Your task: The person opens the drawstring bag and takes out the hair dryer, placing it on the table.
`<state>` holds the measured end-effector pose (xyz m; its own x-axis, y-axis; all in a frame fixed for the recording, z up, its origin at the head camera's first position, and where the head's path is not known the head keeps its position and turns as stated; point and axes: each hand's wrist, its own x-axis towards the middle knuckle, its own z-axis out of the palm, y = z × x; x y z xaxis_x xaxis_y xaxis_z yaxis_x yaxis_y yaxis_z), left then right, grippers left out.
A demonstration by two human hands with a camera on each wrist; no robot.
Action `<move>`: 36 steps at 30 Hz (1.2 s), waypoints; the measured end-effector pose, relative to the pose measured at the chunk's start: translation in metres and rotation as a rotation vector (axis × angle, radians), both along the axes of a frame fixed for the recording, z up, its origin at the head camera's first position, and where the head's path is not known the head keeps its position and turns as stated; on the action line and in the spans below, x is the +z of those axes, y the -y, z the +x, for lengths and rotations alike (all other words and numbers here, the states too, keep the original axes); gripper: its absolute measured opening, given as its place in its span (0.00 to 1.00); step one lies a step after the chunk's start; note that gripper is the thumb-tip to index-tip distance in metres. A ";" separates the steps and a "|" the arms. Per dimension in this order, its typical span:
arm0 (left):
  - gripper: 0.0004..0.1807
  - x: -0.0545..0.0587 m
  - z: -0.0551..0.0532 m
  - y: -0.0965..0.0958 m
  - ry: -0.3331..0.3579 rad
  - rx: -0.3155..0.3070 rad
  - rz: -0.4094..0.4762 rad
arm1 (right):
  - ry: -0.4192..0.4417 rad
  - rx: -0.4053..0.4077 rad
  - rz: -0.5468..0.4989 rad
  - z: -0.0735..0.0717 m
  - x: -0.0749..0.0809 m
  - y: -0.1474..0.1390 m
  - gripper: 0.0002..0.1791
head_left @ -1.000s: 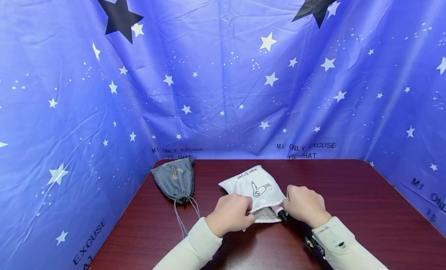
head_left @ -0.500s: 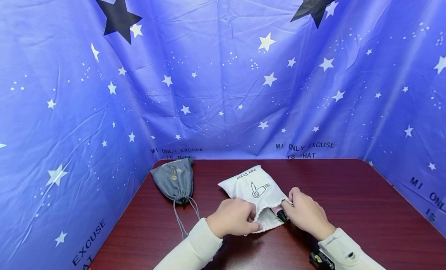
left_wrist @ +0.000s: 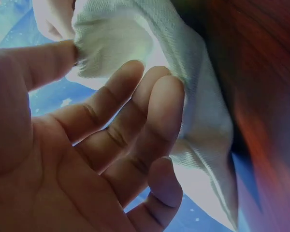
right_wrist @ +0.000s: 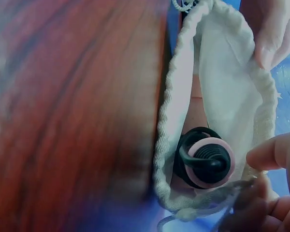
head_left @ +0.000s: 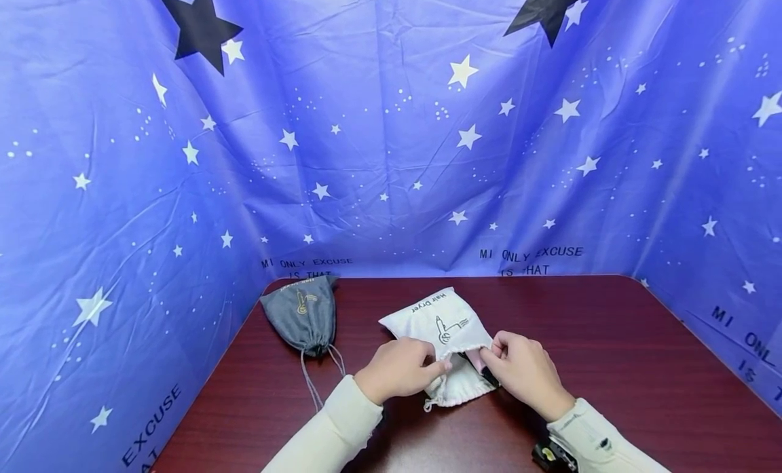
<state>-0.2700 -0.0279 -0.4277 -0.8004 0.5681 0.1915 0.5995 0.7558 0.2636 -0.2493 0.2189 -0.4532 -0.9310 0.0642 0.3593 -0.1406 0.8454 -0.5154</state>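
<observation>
A white drawstring bag (head_left: pixel 421 320) printed "Hair Dryer" lies on the table, its mouth toward me. Inside the mouth, the right wrist view shows the end of a hair dryer (right_wrist: pixel 232 155), pink-ringed with a black ribbed cord sleeve. My right hand (head_left: pixel 528 374) pinches the bag's rim beside the dryer, its other fingers curled near the drawstring. On the opposite side of the mouth is my left hand (head_left: pixel 397 368). In the left wrist view, its thumb touches the cloth edge while the loosely bent fingers stay apart from the thumb, against the bag.
A grey drawstring bag (head_left: pixel 308 317) with a gold print lies at the left, its cords (head_left: pixel 311 385) trailing toward my left sleeve. Blue star-printed cloth (head_left: pixel 379 154) hangs around the back and sides of the dark red table (head_left: pixel 611 344).
The bag's upper edge has been drawn back, and its mouth gapes wider. My right hand has shifted slightly left along the rim; my left hand has moved back a little from the lower edge.
</observation>
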 end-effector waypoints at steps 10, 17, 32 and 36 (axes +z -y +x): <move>0.20 -0.001 -0.014 0.011 0.005 0.081 0.116 | -0.034 -0.007 0.040 0.002 0.003 0.002 0.13; 0.09 -0.008 -0.030 0.024 -0.003 0.169 0.194 | -0.008 -0.020 0.092 0.002 0.002 -0.001 0.15; 0.13 -0.023 -0.048 0.037 0.000 0.270 0.264 | 0.071 0.035 0.156 0.003 0.000 0.001 0.12; 0.18 -0.023 -0.047 0.037 -0.003 0.300 0.256 | 0.089 0.039 0.223 0.006 -0.002 0.002 0.16</move>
<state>-0.3172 -0.0650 -0.4506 -0.9228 0.2424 0.2993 0.3630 0.8076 0.4649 -0.2436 0.2169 -0.4555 -0.9598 -0.0439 0.2773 -0.1376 0.9345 -0.3283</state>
